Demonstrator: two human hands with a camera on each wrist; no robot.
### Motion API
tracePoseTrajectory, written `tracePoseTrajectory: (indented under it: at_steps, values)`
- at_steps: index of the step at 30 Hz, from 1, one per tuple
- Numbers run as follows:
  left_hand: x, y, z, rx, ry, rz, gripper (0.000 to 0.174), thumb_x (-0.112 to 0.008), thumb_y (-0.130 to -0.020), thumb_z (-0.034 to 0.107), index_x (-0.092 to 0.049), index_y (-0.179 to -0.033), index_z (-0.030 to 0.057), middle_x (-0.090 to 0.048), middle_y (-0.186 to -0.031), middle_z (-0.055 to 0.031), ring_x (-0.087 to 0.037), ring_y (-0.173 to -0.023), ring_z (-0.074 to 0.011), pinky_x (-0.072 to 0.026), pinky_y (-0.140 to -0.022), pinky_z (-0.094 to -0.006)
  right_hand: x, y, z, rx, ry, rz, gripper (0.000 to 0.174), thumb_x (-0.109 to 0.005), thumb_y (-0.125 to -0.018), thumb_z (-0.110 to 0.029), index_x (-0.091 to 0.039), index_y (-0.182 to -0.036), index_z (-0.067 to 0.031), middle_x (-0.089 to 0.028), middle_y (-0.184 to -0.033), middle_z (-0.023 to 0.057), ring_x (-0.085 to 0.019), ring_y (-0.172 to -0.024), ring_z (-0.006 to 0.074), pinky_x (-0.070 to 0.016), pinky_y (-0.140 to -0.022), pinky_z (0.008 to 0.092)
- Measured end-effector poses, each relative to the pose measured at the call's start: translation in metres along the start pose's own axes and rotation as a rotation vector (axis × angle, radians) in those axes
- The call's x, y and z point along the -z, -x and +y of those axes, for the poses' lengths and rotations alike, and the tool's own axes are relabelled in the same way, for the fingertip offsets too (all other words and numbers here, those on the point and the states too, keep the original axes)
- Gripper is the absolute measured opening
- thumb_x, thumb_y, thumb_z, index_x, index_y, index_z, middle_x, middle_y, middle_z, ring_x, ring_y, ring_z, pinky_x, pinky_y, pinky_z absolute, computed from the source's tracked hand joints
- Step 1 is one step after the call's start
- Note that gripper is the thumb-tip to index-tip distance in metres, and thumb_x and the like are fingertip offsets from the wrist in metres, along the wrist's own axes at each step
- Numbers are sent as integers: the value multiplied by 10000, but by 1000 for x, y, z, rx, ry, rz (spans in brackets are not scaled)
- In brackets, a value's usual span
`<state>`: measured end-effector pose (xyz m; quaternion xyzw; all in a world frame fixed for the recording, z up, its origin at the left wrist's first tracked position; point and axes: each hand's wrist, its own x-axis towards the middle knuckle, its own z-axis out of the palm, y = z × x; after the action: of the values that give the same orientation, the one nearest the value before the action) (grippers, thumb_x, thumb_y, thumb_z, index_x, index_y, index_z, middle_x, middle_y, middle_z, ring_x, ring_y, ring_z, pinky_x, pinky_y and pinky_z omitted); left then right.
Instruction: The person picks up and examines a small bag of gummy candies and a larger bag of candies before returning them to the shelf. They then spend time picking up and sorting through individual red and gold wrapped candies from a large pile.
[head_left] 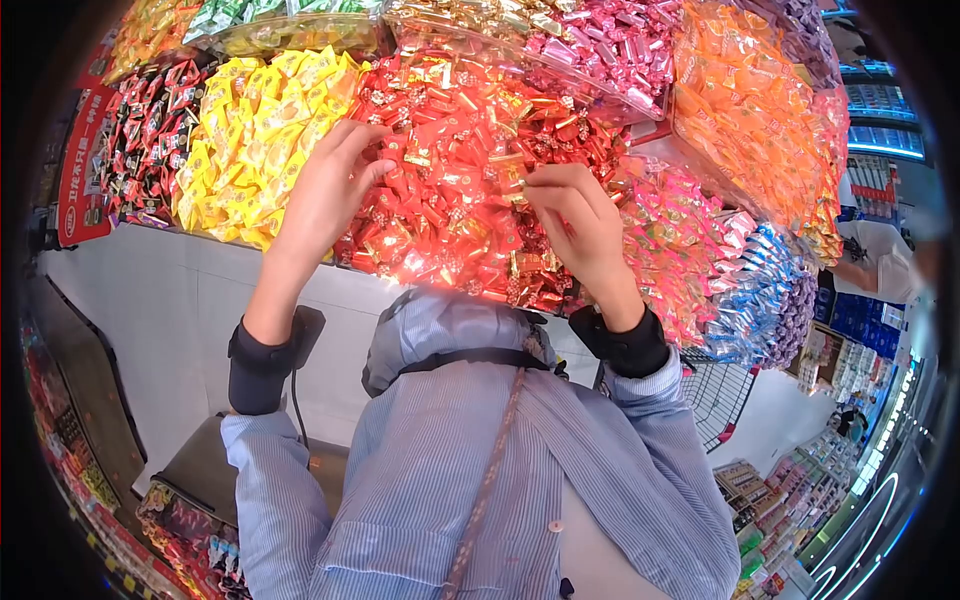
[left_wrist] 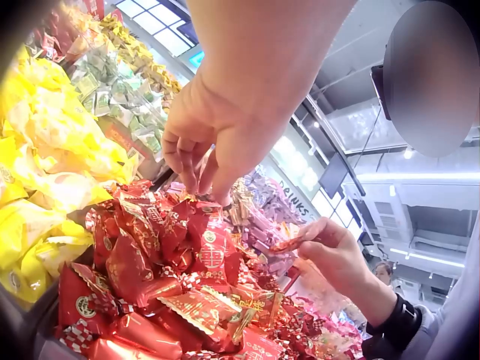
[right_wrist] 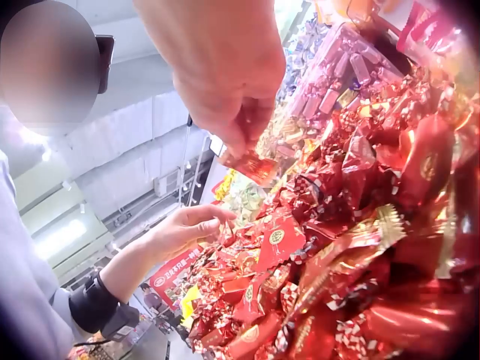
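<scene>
above the red heap (head_left: 450,200), right hand (head_left: 575,225) pinches one red candy (right_wrist: 251,166) between thumb and fingertips; left hand (head_left: 325,190) rests on that heap, fingers loosely together, clamping nothing, beside yellow candies (head_left: 250,130).

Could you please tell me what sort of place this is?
Most likely a supermarket's loose-sweets counter: heaped bins of wrapped sweets sorted by colour, red sweets beside yellow sweets, a wire shopping trolley nearby, and stocked shelves along an aisle. The right hand pinches one red sweet.
</scene>
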<state>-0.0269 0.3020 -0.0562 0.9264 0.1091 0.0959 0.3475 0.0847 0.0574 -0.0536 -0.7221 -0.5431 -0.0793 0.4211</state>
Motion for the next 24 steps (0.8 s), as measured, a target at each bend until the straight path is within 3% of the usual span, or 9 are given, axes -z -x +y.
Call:
tracePoseTrajectory:
  at_steps: [4, 7, 10, 11, 14, 18, 19, 22, 24]
  values:
    - [-2, -2, 6, -84, -23, 33, 260, -637, -822, 115, -580, -1062, 33, -593, -962, -87, -551, -781, -207, -453, -730, -301, 9, 10, -10, 151, 29, 90, 264, -654, -657, 32, -574, -906, -3, -594, -966, 126, -601, -834, 288, -513, -642, 347]
    - [1, 1, 35, -111, 170, -4, 245, -603, -859, 118, -577, -1081, 19, -615, -964, -84, -571, -815, -168, -453, -744, -295, 13, 14, -20, 205, 17, 114, 239, -671, -653, 28, -566, -866, 3, -596, -960, 141, -610, -848, 305, -528, -655, 361]
    - [-3, 4, 57, -12, 504, -154, 252, -550, -906, 144, -568, -1118, 9, -630, -998, -83, -582, -887, -137, -455, -788, -283, 13, 11, -30, 212, -10, 103, 286, -675, -676, 115, -496, -843, -33, -604, -946, 123, -627, -787, 294, -519, -626, 347]
    - [-3, 5, 63, 24, 638, -214, 287, -526, -927, 177, -550, -1159, 9, -628, -1038, -79, -578, -951, -127, -450, -837, -278, 13, 11, -34, 224, -35, 96, 285, -679, -675, 110, -496, -840, -33, -603, -950, 124, -628, -781, 293, -520, -619, 348]
    - [-8, 7, 64, 2, 937, -394, 325, -547, -918, 196, -531, -1196, 27, -625, -1040, -72, -577, -958, -126, -449, -838, -270, 12, 12, -37, 256, -93, 74, 255, -688, -677, 70, -522, -845, -27, -601, -971, 132, -623, -805, 293, -525, -630, 357]
    - [-12, 4, 58, 77, 988, -533, 270, -632, -861, 138, -556, -1089, 14, -619, -919, -19, -569, -838, -67, -453, -733, -208, 10, 13, -27, 147, -69, 29, 205, -676, -708, 13, -580, -887, -17, -593, -1014, 137, -604, -897, 294, -522, -707, 361]
    - [-13, 3, 57, 113, 1020, -477, 217, -652, -839, 93, -561, -1017, 6, -609, -852, 10, -573, -780, -55, -453, -703, -192, 9, 14, -26, 107, -35, 20, 200, -670, -718, 14, -584, -896, -19, -592, -1023, 134, -601, -907, 292, -517, -722, 358]
    - [-21, -18, 30, 137, 960, -241, 156, -622, -853, 54, -564, -988, 2, -625, -826, -18, -588, -773, -57, -479, -682, -204, 1, 14, -19, -219, -42, 69, 187, -638, -756, 8, -587, -933, -22, -577, -1058, 127, -583, -943, 295, -493, -765, 348]
    - [-17, -42, 7, 127, 799, -92, 162, -639, -846, 75, -573, -983, 18, -611, -809, 7, -575, -756, -51, -459, -683, -193, 2, 13, -10, -259, -30, 28, 183, -615, -781, -3, -581, -959, -25, -554, -1073, 130, -565, -979, 303, -472, -803, 349]
